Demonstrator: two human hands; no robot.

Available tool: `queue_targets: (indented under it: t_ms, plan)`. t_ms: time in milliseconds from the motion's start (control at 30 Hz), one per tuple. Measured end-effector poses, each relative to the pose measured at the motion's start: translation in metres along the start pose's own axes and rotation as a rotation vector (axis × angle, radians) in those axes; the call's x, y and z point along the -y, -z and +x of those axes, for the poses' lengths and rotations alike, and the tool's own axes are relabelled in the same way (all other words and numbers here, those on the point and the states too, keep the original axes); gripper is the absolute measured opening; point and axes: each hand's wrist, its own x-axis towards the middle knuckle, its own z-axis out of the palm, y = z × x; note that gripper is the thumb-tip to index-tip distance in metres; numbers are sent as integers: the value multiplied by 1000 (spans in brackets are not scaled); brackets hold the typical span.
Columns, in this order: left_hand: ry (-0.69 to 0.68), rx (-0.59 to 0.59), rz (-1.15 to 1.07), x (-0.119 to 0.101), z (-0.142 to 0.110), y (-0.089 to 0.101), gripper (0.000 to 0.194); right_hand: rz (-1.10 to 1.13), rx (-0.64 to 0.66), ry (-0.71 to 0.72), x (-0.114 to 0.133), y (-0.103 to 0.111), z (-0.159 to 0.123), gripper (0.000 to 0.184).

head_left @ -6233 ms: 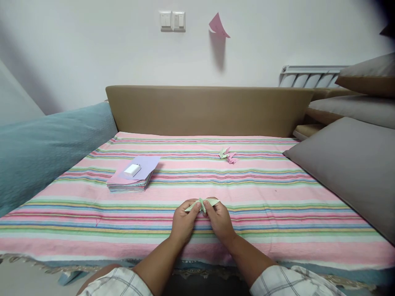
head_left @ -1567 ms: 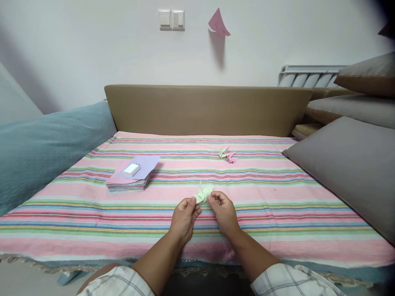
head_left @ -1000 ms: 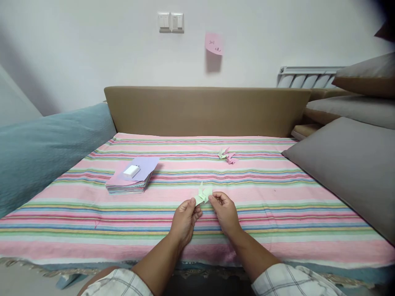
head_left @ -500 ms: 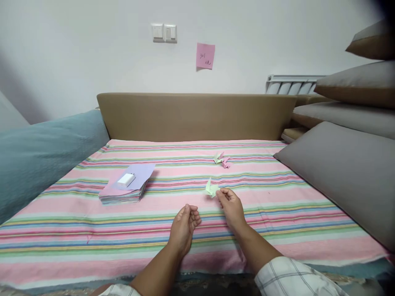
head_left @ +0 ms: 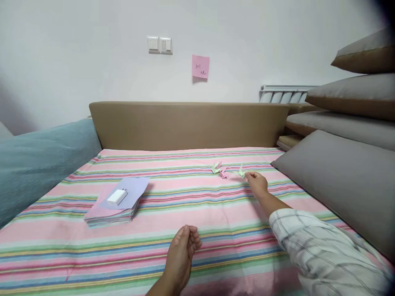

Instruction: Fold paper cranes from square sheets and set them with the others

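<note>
In the head view my right hand (head_left: 258, 185) reaches out to the right, pinching one end of a pale green folded paper crane (head_left: 241, 172) between thumb and fingers. Just left of that crane, a small cluster lies on the striped cloth (head_left: 197, 197): a pink folded paper crane (head_left: 223, 173) and a light green one (head_left: 215, 168), close together. My left hand (head_left: 182, 255) rests on its side near the front, palm facing right. Its fingers are loosely curved and nothing is in them.
On the left, a stack of coloured paper (head_left: 112, 220) carries a white charger plug (head_left: 117, 197). Grey cushions (head_left: 342, 176) pile up along the right side. A brown backrest (head_left: 188, 125) spans the back, and a blue-green armrest (head_left: 49, 160) borders the left.
My right hand has carried the green crane forward and to the right, to the right side of the cluster. My left hand has hardly moved. The camera view has tilted up slightly.
</note>
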Motion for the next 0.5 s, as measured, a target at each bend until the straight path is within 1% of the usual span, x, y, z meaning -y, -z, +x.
queue_targets:
  t_ms: [100,233,333,500]
  plan:
    - [7,-11,13,0,0,-1,34,-80,-33,-10,-12,-9,22,24]
    - [58,-39,2,-1,3,0,37,-128,-67,-26,-18,-27,42,22]
    - [104,-56,-11,-1,7,2,41,-113,-85,-33,-22,-43,55,24]
    - [158,-37,-15,0,12,7,40,-24,-87,-21,-35,-70,68,28]
